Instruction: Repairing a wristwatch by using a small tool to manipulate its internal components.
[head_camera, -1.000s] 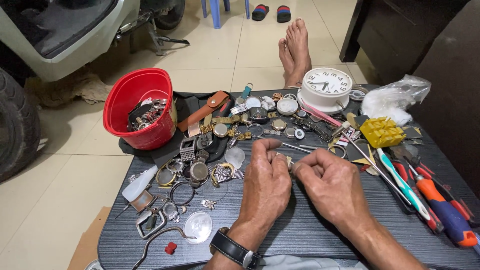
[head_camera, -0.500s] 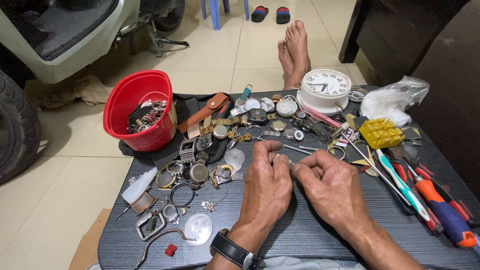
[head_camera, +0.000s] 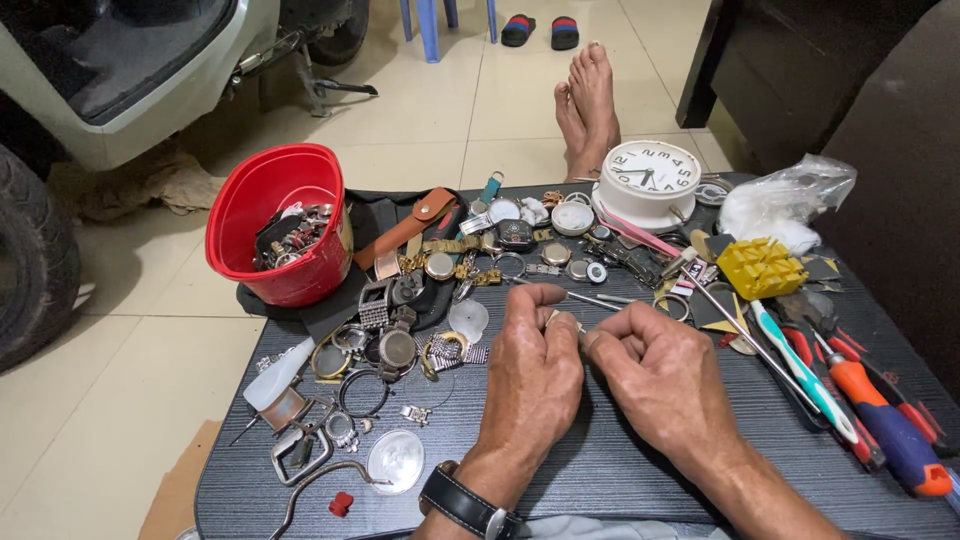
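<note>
My left hand (head_camera: 535, 375) and my right hand (head_camera: 665, 385) rest side by side on the dark ribbed tabletop (head_camera: 600, 470), fingertips meeting. A small pale metal part (head_camera: 553, 318) shows between my left thumb and forefinger. My right hand's curled fingers press against it from the right; what they grip is mostly hidden. A black wristwatch (head_camera: 465, 505) sits on my left wrist. A thin metal tool (head_camera: 590, 298) lies just beyond my fingers.
Watch cases, rings and straps (head_camera: 420, 320) lie scattered at left. A red bucket (head_camera: 280, 230) of parts stands at the far left corner. A white clock (head_camera: 650, 180), yellow block (head_camera: 760, 265), plastic bag (head_camera: 790, 200), screwdrivers (head_camera: 880, 420) fill the right. Another person's bare feet (head_camera: 590, 100) lie beyond.
Both hands stay together in the same spot; the fingers have shifted only slightly around the small part.
</note>
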